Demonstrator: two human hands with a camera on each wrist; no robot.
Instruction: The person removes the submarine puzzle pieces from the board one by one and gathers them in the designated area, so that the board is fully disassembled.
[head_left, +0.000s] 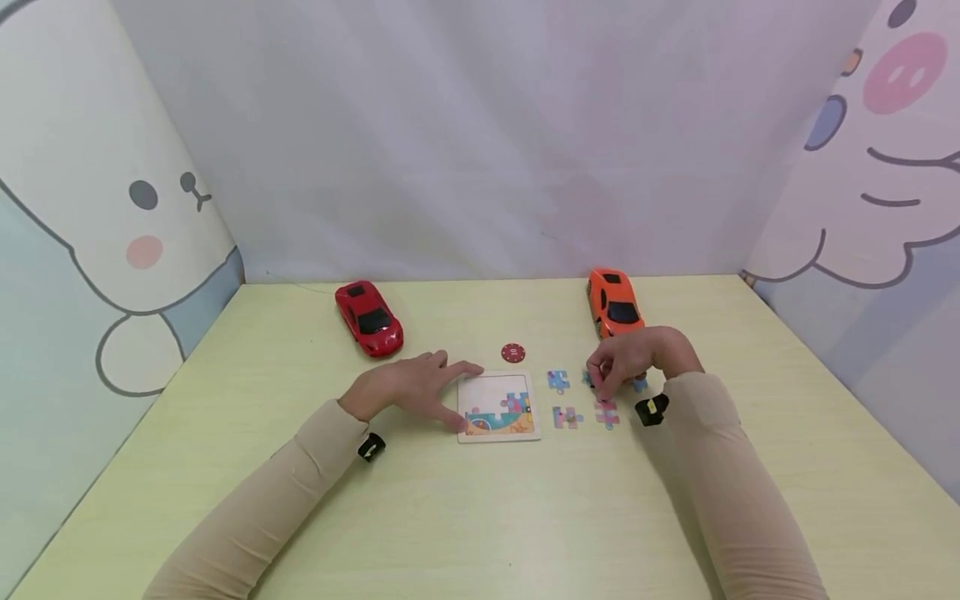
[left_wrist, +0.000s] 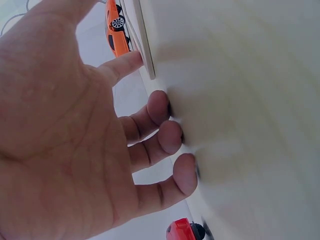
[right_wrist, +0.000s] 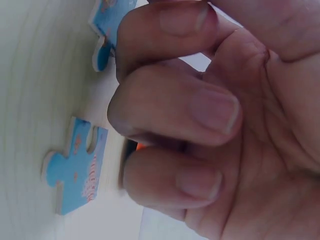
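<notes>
A square jigsaw tray with a pale rim lies on the table, its lower part filled with joined pieces. My left hand is spread at its left side, thumb at the lower left corner and index finger at the upper left. The other left fingers rest near the table in the left wrist view. Loosely curled, my right hand is over the loose pieces, fingertips right at a pink puzzle piece; I cannot tell whether they pinch it. A blue puzzle piece lies beside those curled fingers.
Between tray and right hand lie a blue jigsaw piece and a pink-and-blue one. A red round chip is behind the tray. Farther back stand a red toy car and an orange toy car.
</notes>
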